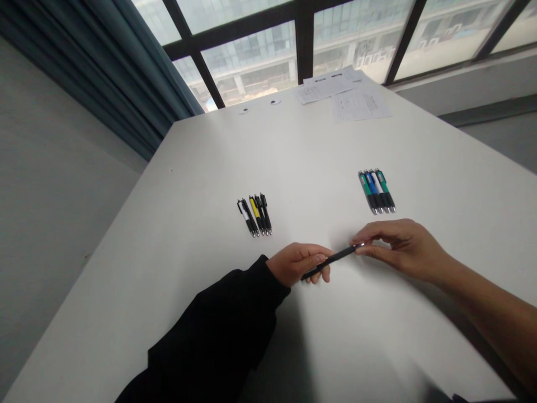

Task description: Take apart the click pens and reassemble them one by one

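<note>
A black pen (342, 254) is held slantwise just above the white table, its silvery tip up toward the right. My left hand (300, 263), in a black sleeve, grips the lower end between thumb and fingers. At the tip end, my right hand (403, 246) pinches the pen between thumb and fingertips; its forearm is bare. Beyond my left hand lies a row of several pens (255, 215), mostly black, with one white and one yellow barrel. Past my right hand is another row of several pens (376, 192) with green, blue and white barrels and black grips.
Printed papers (361, 105) lie at the far right end of the white table (201, 168). Two small white pieces with dark spots (274, 102) sit near the far edge. Behind are a window (304, 33) and a blue-grey curtain (121, 61).
</note>
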Tool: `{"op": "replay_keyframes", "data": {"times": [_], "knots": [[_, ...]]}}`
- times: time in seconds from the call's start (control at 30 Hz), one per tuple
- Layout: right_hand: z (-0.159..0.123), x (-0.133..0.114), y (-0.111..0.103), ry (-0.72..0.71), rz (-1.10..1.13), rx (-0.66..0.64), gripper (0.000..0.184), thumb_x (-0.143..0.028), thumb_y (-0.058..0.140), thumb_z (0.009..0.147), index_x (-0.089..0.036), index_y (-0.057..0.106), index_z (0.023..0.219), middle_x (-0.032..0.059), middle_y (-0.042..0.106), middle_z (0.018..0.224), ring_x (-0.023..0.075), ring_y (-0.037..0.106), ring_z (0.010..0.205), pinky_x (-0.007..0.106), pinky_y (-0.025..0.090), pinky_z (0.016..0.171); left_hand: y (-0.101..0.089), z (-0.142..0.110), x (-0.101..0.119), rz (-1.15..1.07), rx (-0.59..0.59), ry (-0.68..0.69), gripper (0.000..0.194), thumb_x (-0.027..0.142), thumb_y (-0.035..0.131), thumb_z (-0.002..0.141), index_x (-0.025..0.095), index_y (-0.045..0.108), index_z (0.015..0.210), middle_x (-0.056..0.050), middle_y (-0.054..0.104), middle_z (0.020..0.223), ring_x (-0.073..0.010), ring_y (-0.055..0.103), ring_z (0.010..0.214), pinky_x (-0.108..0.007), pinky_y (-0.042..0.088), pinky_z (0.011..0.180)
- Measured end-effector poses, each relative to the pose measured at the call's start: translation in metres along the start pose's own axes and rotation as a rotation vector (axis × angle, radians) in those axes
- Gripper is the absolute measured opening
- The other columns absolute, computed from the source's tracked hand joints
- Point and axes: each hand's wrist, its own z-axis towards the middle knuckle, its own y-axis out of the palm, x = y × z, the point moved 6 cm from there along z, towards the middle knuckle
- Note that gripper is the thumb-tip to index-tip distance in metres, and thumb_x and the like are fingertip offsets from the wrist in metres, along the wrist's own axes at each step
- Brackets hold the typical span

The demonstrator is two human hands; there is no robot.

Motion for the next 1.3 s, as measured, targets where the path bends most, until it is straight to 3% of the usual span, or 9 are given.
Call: {"op": "replay_keyframes", "data": {"times": [0.17,0.4,0.6,0.67,0.8,0.93,1.1,1.23,1.3], "knots": [[0.001,0.001,0.004,0.016,-0.084,-0.065,0.022,-0.041,0.069,0.091,-0.02,0.076,0.087,0.0022,0.072,0.067,0.0147,0.063,0.058,0.027,0.046,0.056,0.0,0.001,0.001,0.07,0.001,-0.007,0.061,0.062,0.059,0.091,0.009,0.066,0.122,-0.006,0.068,0.078,-0.008,0.053,0.054,-0.021,0.045,0.051],[0.001,0.0,0.008,-0.025,-0.137,-0.131,0.027,-0.042,0.061,0.096,-0.019,0.071,0.087,0.0017,0.068,0.068,0.0134,0.059,0.059,0.025,0.042,0.055,0.001,0.001,0.002,0.144,-0.004,0.014,0.054,0.056,0.055,0.095,0.01,0.065,0.122,-0.006,0.068,0.079,-0.0088,0.052,0.057,-0.022,0.046,0.055],[0.0,0.001,0.014,-0.068,-0.22,-0.204,0.045,-0.038,0.051,0.101,-0.019,0.061,0.061,-0.001,0.056,0.051,0.0114,0.05,0.047,0.026,0.036,0.053,0.001,0.001,0.003,0.18,0.008,0.018,0.046,0.047,0.065,0.09,0.012,0.068,0.119,-0.006,0.069,0.08,-0.0086,0.051,0.06,-0.021,0.044,0.058],[-0.001,0.002,0.013,-0.047,-0.178,-0.201,0.042,-0.038,0.048,0.102,-0.019,0.065,0.068,0.0007,0.062,0.057,0.0128,0.054,0.051,0.027,0.039,0.056,0.001,0.001,0.003,0.179,0.016,0.009,0.043,0.046,0.065,0.09,0.012,0.069,0.117,-0.006,0.07,0.08,-0.0085,0.051,0.06,-0.021,0.044,0.058],[-0.002,0.002,0.01,0.024,-0.09,-0.192,0.026,-0.043,0.061,0.095,-0.019,0.069,0.092,0.0038,0.07,0.076,0.0161,0.06,0.063,0.027,0.043,0.058,0.0,0.001,0.003,0.172,0.036,0.005,0.043,0.046,0.065,0.09,0.011,0.069,0.116,-0.006,0.07,0.079,-0.0084,0.051,0.059,-0.021,0.043,0.056],[-0.001,0.004,0.012,0.059,-0.155,-0.238,0.042,-0.041,0.05,0.1,-0.019,0.061,0.066,0.0,0.059,0.055,0.0131,0.052,0.051,0.027,0.038,0.055,-0.001,0.001,0.002,0.164,0.04,0.013,0.043,0.044,0.069,0.088,0.011,0.07,0.115,-0.006,0.071,0.079,-0.0083,0.052,0.058,-0.021,0.044,0.056],[-0.001,0.003,0.012,0.055,-0.128,-0.243,0.029,-0.042,0.055,0.097,-0.019,0.066,0.083,0.0008,0.063,0.067,0.0146,0.054,0.059,0.027,0.039,0.057,-0.001,0.002,0.001,0.168,0.053,0.005,0.043,0.046,0.069,0.087,0.012,0.07,0.114,-0.006,0.072,0.078,-0.0082,0.052,0.056,-0.021,0.044,0.055],[-0.002,0.006,0.013,0.087,-0.162,-0.284,0.043,-0.041,0.048,0.1,-0.019,0.058,0.065,-0.002,0.052,0.054,0.0125,0.045,0.05,0.028,0.034,0.054,-0.001,0.002,0.001,0.155,0.054,0.0,0.045,0.047,0.071,0.085,0.012,0.071,0.112,-0.007,0.072,0.079,-0.0084,0.053,0.057,-0.021,0.045,0.055],[-0.002,0.006,0.014,0.099,-0.136,-0.3,0.043,-0.042,0.044,0.101,-0.019,0.059,0.068,-0.0017,0.053,0.055,0.0129,0.045,0.051,0.028,0.033,0.054,-0.001,0.001,0.001,0.142,0.058,0.007,0.046,0.048,0.071,0.085,0.012,0.071,0.113,-0.007,0.072,0.08,-0.0085,0.053,0.057,-0.021,0.045,0.055]]}}
